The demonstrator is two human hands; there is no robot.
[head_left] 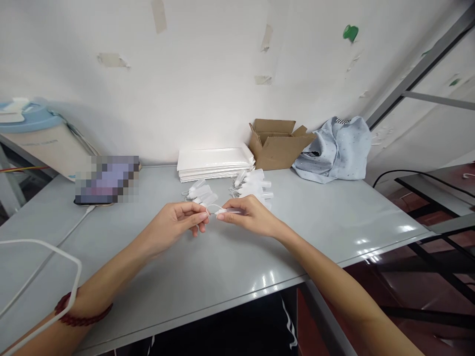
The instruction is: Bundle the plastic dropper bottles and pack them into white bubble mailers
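Between the thumb and fingers of my right hand (250, 215) is a small translucent squeeze bottle (232, 211), lying on its side with its narrow tip toward the left. My left hand (185, 218) pinches at that tip, where a thin white strap (213, 205) curves over from the bottle. The left fingertips hide the strap's end. Just beyond the hands lie two heaps of similar small bottles: a smaller left heap (202, 192) and a larger right heap (254, 184).
White flat packets (213, 162) are stacked by the wall, beside an open cardboard box (284, 151). Light blue cloth (339, 151) lies right of it. A phone (109, 180) with a white cable (67, 237) and a blue-lidded bin (44, 133) are at left on the grey table (315, 217).
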